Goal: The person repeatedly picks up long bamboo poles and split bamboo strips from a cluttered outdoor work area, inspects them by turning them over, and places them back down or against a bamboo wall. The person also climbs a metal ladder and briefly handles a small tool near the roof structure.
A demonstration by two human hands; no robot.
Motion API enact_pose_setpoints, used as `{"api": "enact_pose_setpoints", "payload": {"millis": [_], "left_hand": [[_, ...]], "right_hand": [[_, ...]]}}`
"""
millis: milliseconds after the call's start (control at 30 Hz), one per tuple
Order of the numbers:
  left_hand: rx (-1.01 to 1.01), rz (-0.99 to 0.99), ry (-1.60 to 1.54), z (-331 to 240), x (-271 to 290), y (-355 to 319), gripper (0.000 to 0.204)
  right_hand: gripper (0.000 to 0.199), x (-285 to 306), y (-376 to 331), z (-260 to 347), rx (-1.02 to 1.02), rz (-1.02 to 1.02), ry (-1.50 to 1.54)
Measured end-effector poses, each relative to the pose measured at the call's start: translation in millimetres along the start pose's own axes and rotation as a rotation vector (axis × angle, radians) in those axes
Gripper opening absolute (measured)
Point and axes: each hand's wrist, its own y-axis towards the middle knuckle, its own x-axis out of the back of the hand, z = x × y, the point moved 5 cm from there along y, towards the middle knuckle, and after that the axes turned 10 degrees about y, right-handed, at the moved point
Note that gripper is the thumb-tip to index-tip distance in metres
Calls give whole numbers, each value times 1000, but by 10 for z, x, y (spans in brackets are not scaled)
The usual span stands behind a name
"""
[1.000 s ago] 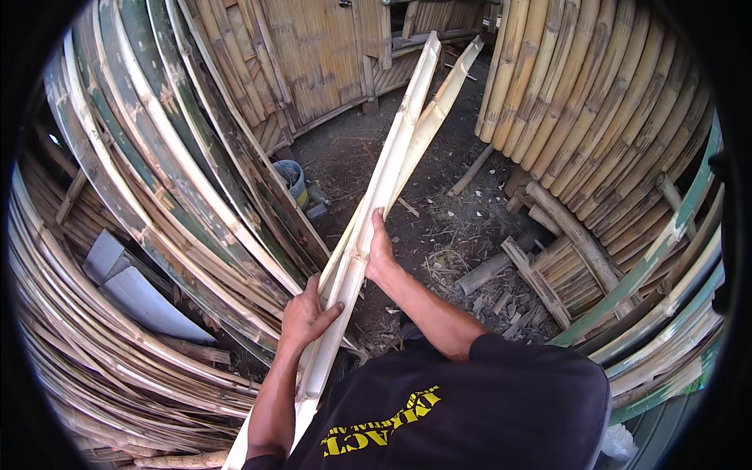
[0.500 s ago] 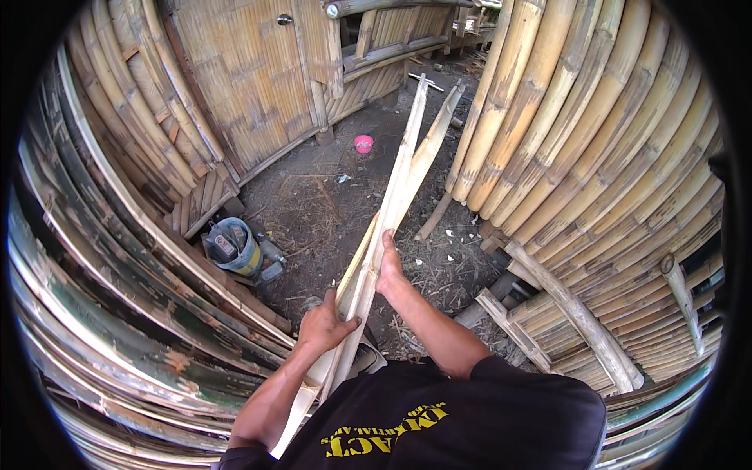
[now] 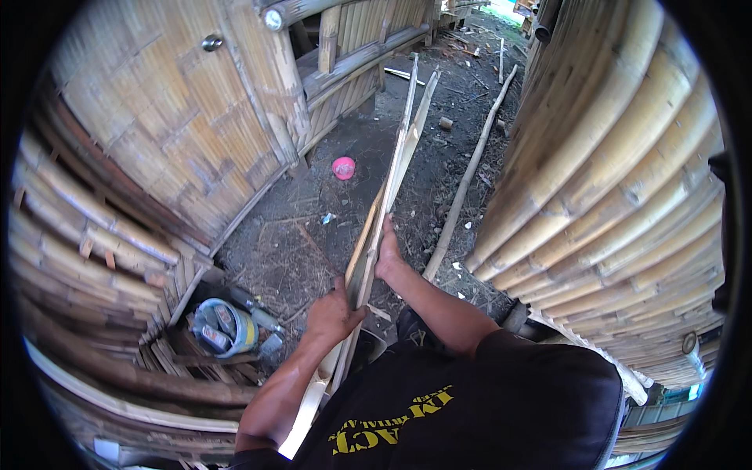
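Note:
Several long split bamboo strips (image 3: 384, 207) lie bundled across my front, their far ends spread apart and their near ends passing beside my body. My left hand (image 3: 330, 315) grips the bundle near its lower part, the thumb over the strips. Farther along, my right hand (image 3: 388, 249) holds the bundle from its right side, with the thumb pointing up along it; the strips hide most of its fingers. A shoe (image 3: 413, 325) shows below, next to the bundle.
At the left stands a bucket (image 3: 249, 333) holding bottles, near a woven bamboo door (image 3: 172, 102). A pink bowl (image 3: 343, 168) sits on the dirt ground ahead. One long pole (image 3: 468, 180) lies along the right, beside a wall of bamboo poles (image 3: 595, 180).
My view has turned and shifted forward, showing more of the passage ahead. Both hands stay on the bamboo strips, which move along with me.

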Motion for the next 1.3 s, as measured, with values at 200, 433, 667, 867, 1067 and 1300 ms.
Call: {"api": "enact_pose_setpoints", "payload": {"millis": [200,433,667,867,1067,1300], "left_hand": [[-53,37,4,-186,479,1989,92],[-107,29,36,-547,988,4464,79],[-140,85,36,-1088,1533,6287,87],[-194,130,113,-1577,1871,7909,90],[-270,68,102,-2117,2167,9847,90],[-277,29,-55,-2848,2572,11601,89]], "right_hand": [[84,-385,1570,1296,71,-49,3],[77,-942,3294,2898,43,53,53],[83,-1213,4397,4372,28,-122,135],[85,-1342,5369,5706,99,-7,157],[103,-1448,6503,7411,139,-65,13],[99,-1636,7292,9264,267,-13,106]]}}
